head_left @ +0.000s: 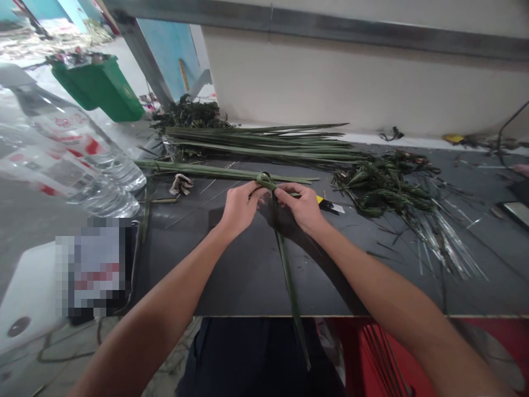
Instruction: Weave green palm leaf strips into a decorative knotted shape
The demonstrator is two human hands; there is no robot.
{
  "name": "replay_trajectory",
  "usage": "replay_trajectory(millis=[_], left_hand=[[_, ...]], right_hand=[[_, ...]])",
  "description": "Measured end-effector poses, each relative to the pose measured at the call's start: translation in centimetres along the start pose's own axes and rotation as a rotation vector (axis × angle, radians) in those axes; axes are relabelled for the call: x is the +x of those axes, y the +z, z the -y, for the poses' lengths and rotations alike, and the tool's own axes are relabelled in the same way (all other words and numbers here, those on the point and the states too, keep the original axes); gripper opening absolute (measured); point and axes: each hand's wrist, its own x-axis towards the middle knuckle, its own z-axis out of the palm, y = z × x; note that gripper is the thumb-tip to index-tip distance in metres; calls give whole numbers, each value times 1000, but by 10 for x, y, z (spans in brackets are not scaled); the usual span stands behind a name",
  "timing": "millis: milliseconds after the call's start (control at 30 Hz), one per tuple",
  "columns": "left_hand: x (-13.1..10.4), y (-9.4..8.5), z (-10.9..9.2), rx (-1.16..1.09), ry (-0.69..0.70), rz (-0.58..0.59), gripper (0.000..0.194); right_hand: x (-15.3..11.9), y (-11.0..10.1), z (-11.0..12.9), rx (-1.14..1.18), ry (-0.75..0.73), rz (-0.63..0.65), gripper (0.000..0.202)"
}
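My left hand [239, 207] and my right hand [301, 205] meet over the dark tabletop [248, 270], both pinching one long green leaf strip [289, 275]. At its top the strip is curled into a small loop [265, 178] between my fingertips. Its free end hangs down over the table's front edge toward my lap. Behind the hands lies a bundle of long green leaves [264, 144], stretched left to right.
A heap of woven green leaf pieces with thin pale stalks [388, 190] lies at the right. A yellow-handled cutter [328, 205] is just right of my right hand. Clear water bottles [82, 160] stand at left, with a green bin [101, 85] behind them.
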Motion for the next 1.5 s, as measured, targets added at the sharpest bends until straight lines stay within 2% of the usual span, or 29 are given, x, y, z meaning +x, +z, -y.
replay_trajectory(millis=[67,200,300,433,600,667,800,900,1067,1267,1500], left_hand=[[2,0,1,-227,-121,7,9],[5,-1,1,-468,-244,12,27],[6,-3,-2,-551,-272,1,35],[5,-5,-7,-617,-304,2,56],[2,-3,-15,-638,-358,98,81],[-1,1,-19,-645,-400,146,79],[-8,7,-33,-703,-539,276,61],[-10,9,-37,-742,-589,328,62],[-11,11,-28,-640,-514,313,82],[-13,13,-19,-451,-291,202,80],[-16,18,-20,-469,-274,256,92]], right_hand=[[-1,0,0,7,3,4,31],[-2,-1,1,2,12,44,29],[-1,-2,0,12,25,69,30],[-1,-2,-1,86,47,84,30],[0,1,4,237,151,53,39],[0,2,7,278,186,39,41],[1,0,8,325,241,18,42],[3,-1,6,355,266,13,40],[5,-3,1,345,278,-18,33],[4,-2,1,384,297,4,39],[3,-1,4,365,305,-9,42]])
